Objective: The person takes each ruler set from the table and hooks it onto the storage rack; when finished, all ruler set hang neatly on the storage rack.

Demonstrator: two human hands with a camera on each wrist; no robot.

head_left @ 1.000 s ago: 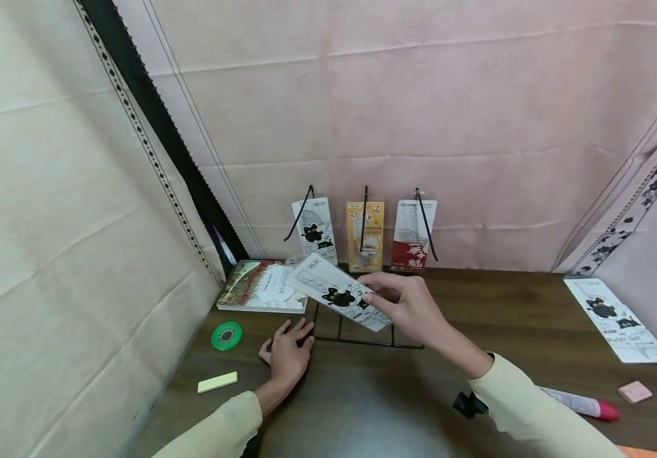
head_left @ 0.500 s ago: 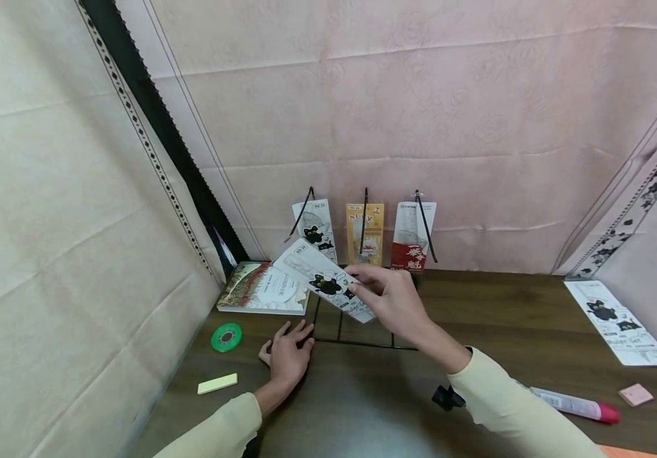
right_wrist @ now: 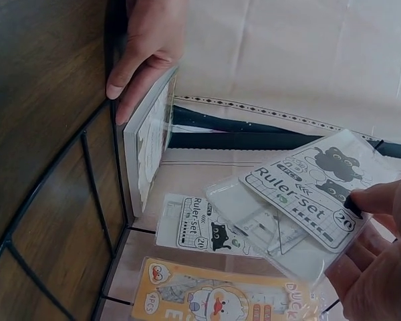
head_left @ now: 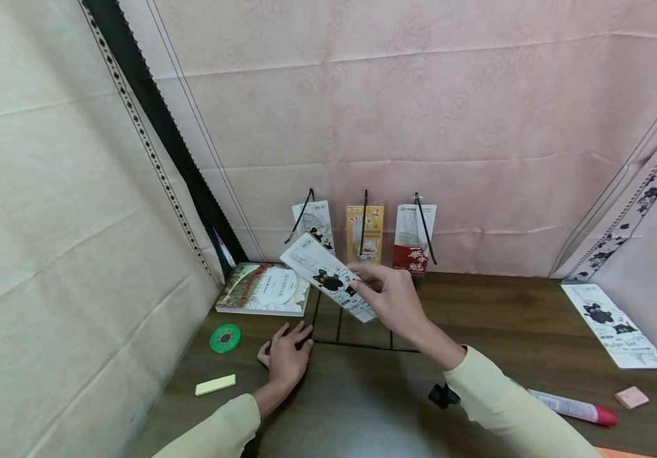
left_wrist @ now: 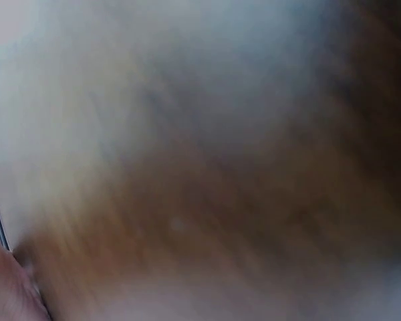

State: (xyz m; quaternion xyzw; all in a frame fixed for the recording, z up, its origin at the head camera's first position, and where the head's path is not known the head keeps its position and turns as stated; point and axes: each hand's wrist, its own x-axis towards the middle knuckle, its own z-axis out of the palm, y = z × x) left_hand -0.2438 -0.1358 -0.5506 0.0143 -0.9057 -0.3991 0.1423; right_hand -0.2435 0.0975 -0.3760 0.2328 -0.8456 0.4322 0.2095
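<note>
The right hand (head_left: 394, 305) pinches the ruler-set packet (head_left: 328, 277) near its lower right corner, thumb on the printed face, holding it tilted in the air in front of the left hook's packet (head_left: 320, 219); whether the two touch cannot be told. The left hand (head_left: 287, 356) lies with fingers extended and relaxed against the near left corner of the wire rack (head_left: 362, 346). The held packet looks light, likely stiffish along its card but bendable in its glossy, probably slippery sleeve; thin plastic inside could snap if flexed. An edge or corner of the card seems the best place to grip, leaving the far end free. Its clear sleeve holds a transparent triangle (right_wrist: 279, 236) behind the card. The yellow duck packet (head_left: 373, 232) and red-and-white packet (head_left: 408, 235) hang alongside, their contents hard to make out.
</note>
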